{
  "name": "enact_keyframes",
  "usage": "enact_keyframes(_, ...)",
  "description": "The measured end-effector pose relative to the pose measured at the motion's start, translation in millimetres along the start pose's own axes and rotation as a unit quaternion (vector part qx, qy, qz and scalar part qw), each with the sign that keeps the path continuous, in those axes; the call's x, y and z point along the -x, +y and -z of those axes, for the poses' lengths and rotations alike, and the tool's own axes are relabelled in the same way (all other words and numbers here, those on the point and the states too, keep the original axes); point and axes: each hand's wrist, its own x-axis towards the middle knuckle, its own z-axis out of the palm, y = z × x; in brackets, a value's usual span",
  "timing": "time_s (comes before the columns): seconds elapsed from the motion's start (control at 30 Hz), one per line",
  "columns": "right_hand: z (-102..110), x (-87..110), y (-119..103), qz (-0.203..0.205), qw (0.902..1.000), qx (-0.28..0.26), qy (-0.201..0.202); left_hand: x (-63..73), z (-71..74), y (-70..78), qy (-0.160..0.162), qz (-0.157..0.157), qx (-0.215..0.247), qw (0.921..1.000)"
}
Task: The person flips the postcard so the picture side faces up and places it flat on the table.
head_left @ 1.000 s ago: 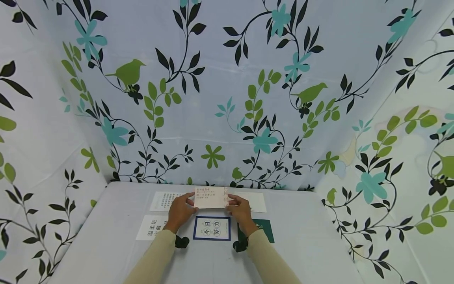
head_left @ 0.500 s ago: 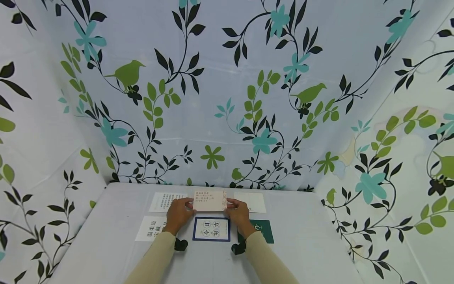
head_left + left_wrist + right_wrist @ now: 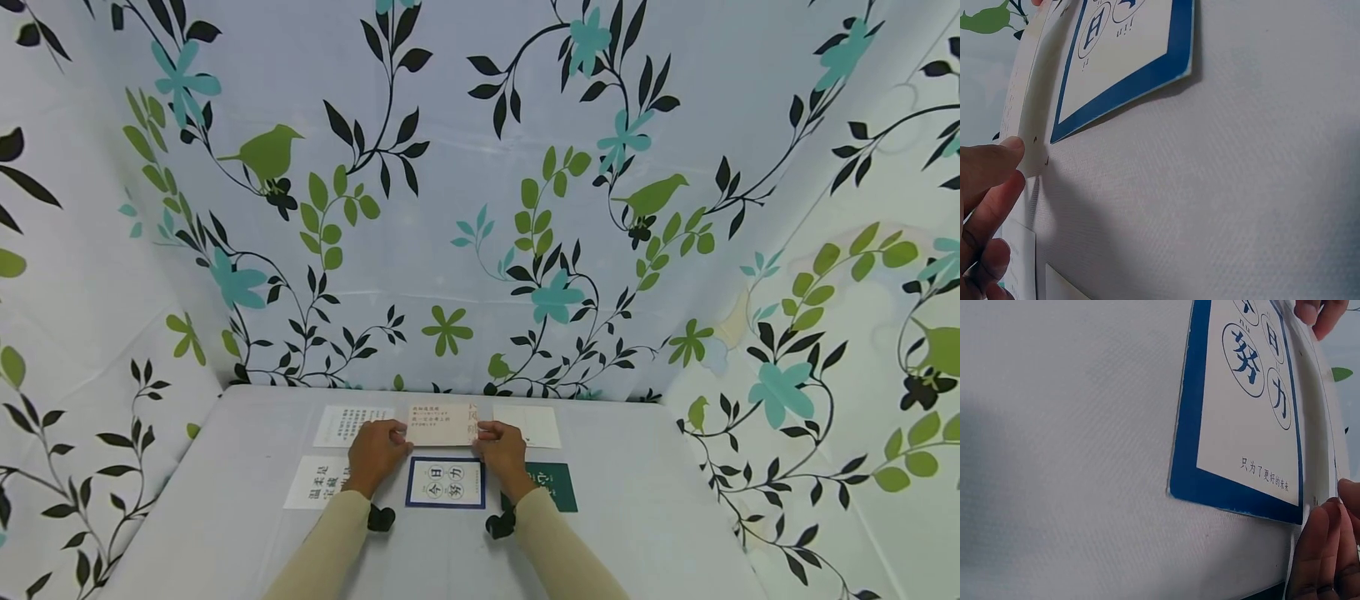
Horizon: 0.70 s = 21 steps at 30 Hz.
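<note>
A pale pink card printed with lines of red characters lies between my two hands in the head view, in the middle of the back row of cards. My left hand pinches its left edge, the thumb on one face and the fingertips behind. At the opposite edge my right hand holds it between thumb and fingers. Both wrist views show the pink card tipped slightly up from the cloth. Just in front of it lies a blue-bordered card with circled characters.
White cards with black print, one at back left and one at front left, lie partly under my left hand. A cream card and a dark green card lie right. Patterned curtains stand behind the white table.
The pink card has come down and toward me in both hands, from raised above the back row to close over the table. Both hands have kept their hold on it.
</note>
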Motion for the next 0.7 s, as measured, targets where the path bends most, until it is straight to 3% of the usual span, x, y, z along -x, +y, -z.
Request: enact_keyframes(0.7, 12, -3.6, 9, 0.008, 0.9997, 0.019, 0.009, -1.6, -3.4, -1.5, 0.007, 0.003, -0.015, 0.9999)
